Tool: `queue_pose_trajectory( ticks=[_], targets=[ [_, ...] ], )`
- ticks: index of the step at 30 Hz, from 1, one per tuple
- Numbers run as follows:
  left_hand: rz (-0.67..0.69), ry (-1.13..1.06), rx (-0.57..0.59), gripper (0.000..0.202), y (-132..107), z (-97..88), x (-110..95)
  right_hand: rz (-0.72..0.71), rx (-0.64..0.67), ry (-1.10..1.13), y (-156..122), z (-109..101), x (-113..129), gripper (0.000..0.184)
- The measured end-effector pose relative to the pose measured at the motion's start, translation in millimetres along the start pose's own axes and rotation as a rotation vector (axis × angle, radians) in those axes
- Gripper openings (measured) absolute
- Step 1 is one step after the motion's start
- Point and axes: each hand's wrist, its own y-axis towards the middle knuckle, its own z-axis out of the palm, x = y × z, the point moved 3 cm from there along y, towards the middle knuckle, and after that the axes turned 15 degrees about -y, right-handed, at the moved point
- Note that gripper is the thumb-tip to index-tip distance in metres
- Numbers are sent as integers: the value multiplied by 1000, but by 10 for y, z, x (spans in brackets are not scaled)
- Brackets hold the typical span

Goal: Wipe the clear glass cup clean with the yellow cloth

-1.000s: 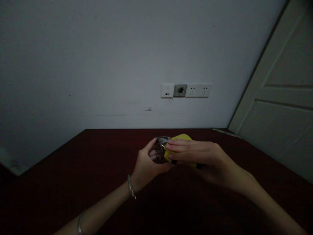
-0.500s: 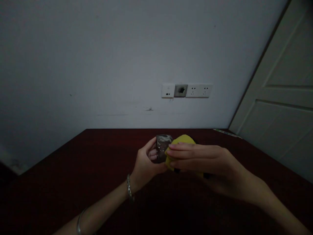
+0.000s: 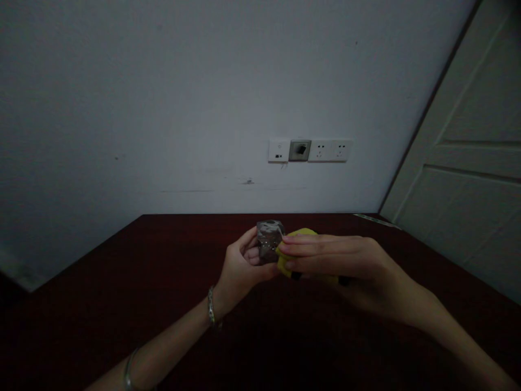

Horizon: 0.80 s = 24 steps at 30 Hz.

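My left hand (image 3: 240, 263) is wrapped round a glossy grey-brown box-shaped thing (image 3: 268, 244) with pale streaks on top and small bright specks on its side; its exact kind does not show. My right hand (image 3: 345, 260) is closed on a soft-looking yellow cloth (image 3: 305, 232) with black patches along its lower edge. The cloth's left edge meets the right side of the grey-brown thing, near my left thumb. My right fingers cover most of the cloth. Both hands are above the dark red table (image 3: 183, 239).
Behind the table rises a pale wall (image 3: 203, 98) with a row of sockets (image 3: 328, 151) and a grey switch plate (image 3: 300, 150). A thin patterned strip (image 3: 376, 221) lies at the table's far right edge. A panelled door (image 3: 468, 179) stands on the right.
The grey-brown thing has risen slightly and shifted a little left in my left hand. Less of the yellow cloth shows above my right fingers, which are slightly higher.
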Motion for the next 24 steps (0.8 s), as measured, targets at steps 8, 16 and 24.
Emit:
queue_pose_trajectory(
  ticks=[8, 16, 24],
  targets=[
    [-45, -73, 7, 70, -13, 27, 44, 60, -60, -65, -33, -26, -98, 40],
    [-34, -35, 16, 67, -15, 33, 6, 108, -56, -99, -7, -27, -17, 39],
    [-89, -86, -6, 68, -11, 4, 78, 13, -28, -188, -30, 14, -20, 52]
  ],
)
